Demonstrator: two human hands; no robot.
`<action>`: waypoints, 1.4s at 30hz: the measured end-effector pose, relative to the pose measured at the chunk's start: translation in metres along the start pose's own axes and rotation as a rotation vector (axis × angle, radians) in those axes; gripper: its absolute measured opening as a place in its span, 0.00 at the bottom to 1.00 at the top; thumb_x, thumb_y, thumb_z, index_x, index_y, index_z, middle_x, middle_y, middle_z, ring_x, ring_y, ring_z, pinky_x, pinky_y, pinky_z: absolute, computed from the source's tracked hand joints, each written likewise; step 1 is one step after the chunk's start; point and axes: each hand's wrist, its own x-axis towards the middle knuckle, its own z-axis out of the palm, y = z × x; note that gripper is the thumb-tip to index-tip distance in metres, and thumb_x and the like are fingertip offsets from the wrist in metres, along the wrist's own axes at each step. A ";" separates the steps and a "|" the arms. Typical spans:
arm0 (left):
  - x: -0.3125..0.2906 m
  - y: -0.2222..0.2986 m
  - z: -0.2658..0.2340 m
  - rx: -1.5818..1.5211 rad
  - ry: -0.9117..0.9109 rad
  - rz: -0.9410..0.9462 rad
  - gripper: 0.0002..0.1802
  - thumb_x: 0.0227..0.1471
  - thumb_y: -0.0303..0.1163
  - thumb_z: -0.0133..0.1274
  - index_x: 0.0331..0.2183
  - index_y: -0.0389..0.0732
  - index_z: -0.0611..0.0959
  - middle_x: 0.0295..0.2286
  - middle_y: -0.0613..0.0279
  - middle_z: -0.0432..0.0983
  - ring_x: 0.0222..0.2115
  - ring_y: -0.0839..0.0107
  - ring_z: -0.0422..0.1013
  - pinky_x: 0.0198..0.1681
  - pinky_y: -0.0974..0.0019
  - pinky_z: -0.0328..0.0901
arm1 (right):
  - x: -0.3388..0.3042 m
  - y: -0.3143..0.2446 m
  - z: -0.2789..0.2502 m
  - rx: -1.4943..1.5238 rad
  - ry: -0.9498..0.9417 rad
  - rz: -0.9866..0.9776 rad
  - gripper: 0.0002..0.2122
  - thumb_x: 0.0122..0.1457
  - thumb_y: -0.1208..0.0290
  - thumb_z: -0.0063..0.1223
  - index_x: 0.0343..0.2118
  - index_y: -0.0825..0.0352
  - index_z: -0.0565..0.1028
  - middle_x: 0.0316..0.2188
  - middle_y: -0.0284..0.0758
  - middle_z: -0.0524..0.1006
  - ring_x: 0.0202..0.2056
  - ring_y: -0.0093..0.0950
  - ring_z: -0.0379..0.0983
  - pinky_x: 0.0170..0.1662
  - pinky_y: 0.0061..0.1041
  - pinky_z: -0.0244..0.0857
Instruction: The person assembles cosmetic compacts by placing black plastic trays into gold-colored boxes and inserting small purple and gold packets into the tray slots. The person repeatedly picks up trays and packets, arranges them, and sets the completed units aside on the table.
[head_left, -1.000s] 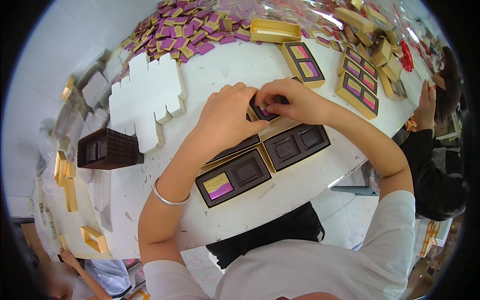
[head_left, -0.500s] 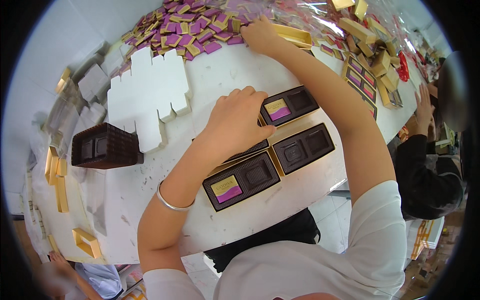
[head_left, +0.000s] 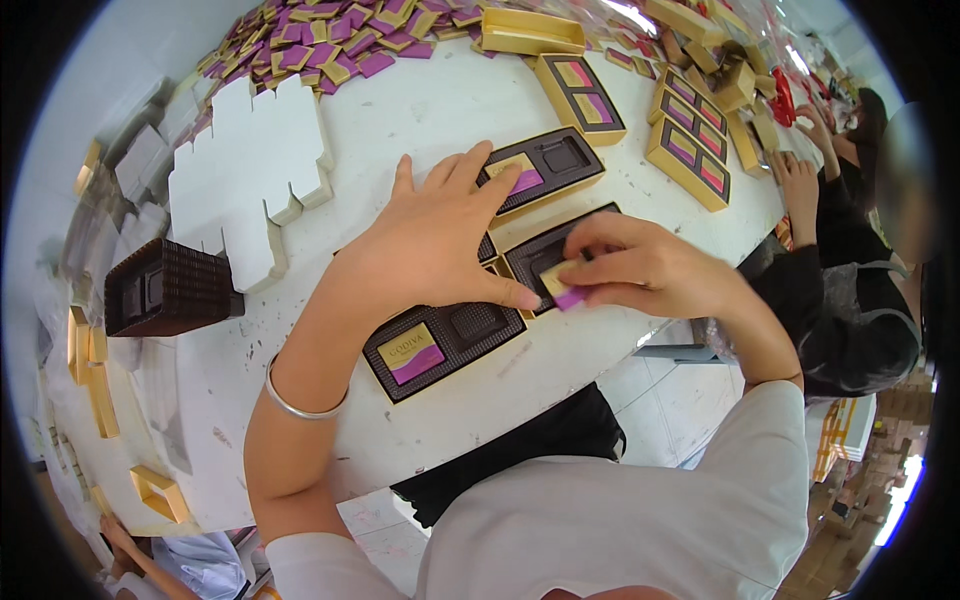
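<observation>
Right hand [head_left: 640, 270] pinches a gold-and-purple packet [head_left: 568, 290] over a dark tray [head_left: 532, 256]

A white table [head_left: 400, 105] carries gold boxes [head_left: 556, 192], white cartons [head_left: 250, 160], stacked brown trays [head_left: 185, 292] and purple-gold packets [head_left: 335, 42].

White table [head_left: 440, 110]: scuffed top. White cardboard [head_left: 245, 170]: lies at ten o'clock. Brown trays [head_left: 175, 290]: nested stack, stands at nine o'clock. Gold frame [head_left: 160, 494]: lies at eight o'clock. Red wrapping [head_left: 783, 100]: sits at two o'clock. Co-worker [head_left: 855, 330]: black sleeves, three o'clock. White carton [head_left: 848, 435]: orange bands, near four o'clock. Black cloth [head_left: 530, 447]: hangs at six o'clock.
</observation>
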 end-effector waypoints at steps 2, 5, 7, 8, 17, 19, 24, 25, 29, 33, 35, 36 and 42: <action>0.000 0.004 -0.002 -0.027 -0.020 -0.013 0.62 0.29 0.65 0.61 0.61 0.46 0.56 0.60 0.44 0.47 0.60 0.47 0.49 0.61 0.38 0.40 | -0.001 0.000 0.011 0.115 0.135 0.052 0.13 0.47 0.76 0.63 0.39 0.66 0.79 0.35 0.39 0.69 0.35 0.32 0.67 0.34 0.26 0.64; 0.000 0.008 -0.005 -0.046 -0.035 -0.014 0.61 0.29 0.64 0.62 0.61 0.46 0.56 0.60 0.44 0.46 0.60 0.47 0.49 0.60 0.38 0.40 | 0.007 0.004 0.017 0.081 0.248 0.054 0.12 0.47 0.79 0.61 0.37 0.65 0.80 0.30 0.36 0.70 0.30 0.28 0.66 0.33 0.24 0.61; -0.001 0.008 -0.006 -0.059 -0.046 -0.015 0.61 0.29 0.63 0.63 0.61 0.46 0.56 0.60 0.44 0.46 0.59 0.46 0.50 0.60 0.38 0.40 | 0.013 0.001 0.015 0.245 0.122 0.219 0.10 0.46 0.81 0.60 0.34 0.66 0.80 0.26 0.33 0.71 0.28 0.25 0.66 0.34 0.23 0.60; 0.000 0.008 -0.005 -0.069 -0.047 -0.011 0.61 0.29 0.62 0.63 0.61 0.45 0.56 0.60 0.44 0.46 0.59 0.46 0.50 0.60 0.38 0.40 | 0.016 -0.001 0.012 0.317 0.062 0.306 0.10 0.46 0.82 0.59 0.33 0.66 0.80 0.23 0.31 0.71 0.27 0.24 0.66 0.34 0.23 0.60; -0.003 0.008 -0.008 -0.078 -0.055 -0.017 0.59 0.31 0.60 0.64 0.60 0.42 0.58 0.60 0.44 0.46 0.59 0.47 0.49 0.61 0.39 0.39 | 0.030 0.011 -0.006 0.131 0.345 0.151 0.06 0.48 0.82 0.51 0.29 0.66 0.74 0.22 0.32 0.73 0.28 0.22 0.72 0.30 0.24 0.64; -0.002 0.009 -0.010 -0.068 -0.056 -0.009 0.60 0.31 0.61 0.63 0.60 0.42 0.58 0.59 0.44 0.47 0.59 0.47 0.49 0.61 0.39 0.39 | 0.036 0.053 -0.061 0.064 0.584 0.353 0.03 0.54 0.79 0.49 0.30 0.71 0.74 0.23 0.33 0.74 0.25 0.19 0.69 0.29 0.21 0.63; 0.001 0.012 -0.012 -0.024 -0.055 0.010 0.59 0.31 0.64 0.62 0.59 0.43 0.59 0.59 0.43 0.47 0.59 0.47 0.49 0.61 0.39 0.38 | 0.024 0.243 -0.155 -0.688 0.480 0.635 0.10 0.52 0.69 0.53 0.30 0.73 0.76 0.28 0.46 0.77 0.33 0.41 0.74 0.38 0.34 0.67; 0.002 0.012 -0.012 -0.044 -0.037 0.010 0.58 0.31 0.65 0.61 0.58 0.43 0.61 0.58 0.44 0.49 0.59 0.48 0.50 0.61 0.40 0.37 | 0.027 0.264 -0.161 -0.668 0.474 0.680 0.11 0.51 0.68 0.53 0.30 0.72 0.76 0.28 0.46 0.77 0.35 0.42 0.75 0.39 0.36 0.68; 0.004 0.011 -0.011 -0.109 0.049 -0.030 0.48 0.39 0.60 0.59 0.55 0.40 0.66 0.56 0.48 0.57 0.57 0.51 0.54 0.62 0.42 0.39 | 0.054 0.285 -0.155 -0.821 0.499 0.748 0.11 0.50 0.68 0.52 0.31 0.72 0.77 0.29 0.47 0.78 0.37 0.44 0.75 0.41 0.38 0.69; 0.013 0.010 -0.004 -0.181 0.218 -0.087 0.33 0.49 0.48 0.55 0.51 0.38 0.69 0.49 0.51 0.66 0.52 0.56 0.61 0.60 0.43 0.46 | 0.053 0.300 -0.161 -0.863 0.342 0.478 0.09 0.49 0.71 0.51 0.30 0.70 0.77 0.30 0.48 0.77 0.36 0.44 0.75 0.41 0.39 0.69; 0.015 0.010 -0.002 -0.204 0.227 -0.103 0.32 0.48 0.44 0.56 0.51 0.39 0.69 0.49 0.52 0.67 0.51 0.57 0.62 0.59 0.44 0.47 | 0.043 0.299 -0.164 -0.716 0.386 0.448 0.08 0.48 0.73 0.52 0.31 0.69 0.76 0.30 0.47 0.77 0.35 0.44 0.74 0.40 0.38 0.68; 0.017 0.010 -0.001 -0.216 0.238 -0.103 0.31 0.48 0.43 0.57 0.51 0.39 0.69 0.48 0.53 0.67 0.51 0.58 0.62 0.59 0.44 0.48 | 0.037 0.294 -0.168 -0.680 0.411 0.435 0.08 0.48 0.74 0.52 0.31 0.69 0.76 0.30 0.46 0.77 0.36 0.44 0.74 0.39 0.38 0.68; 0.015 0.009 -0.001 -0.241 0.350 -0.035 0.28 0.48 0.38 0.57 0.50 0.39 0.71 0.46 0.52 0.69 0.47 0.55 0.64 0.55 0.51 0.54 | 0.007 0.192 -0.170 -0.030 0.683 0.537 0.13 0.55 0.70 0.51 0.42 0.68 0.73 0.29 0.29 0.75 0.33 0.19 0.72 0.40 0.21 0.65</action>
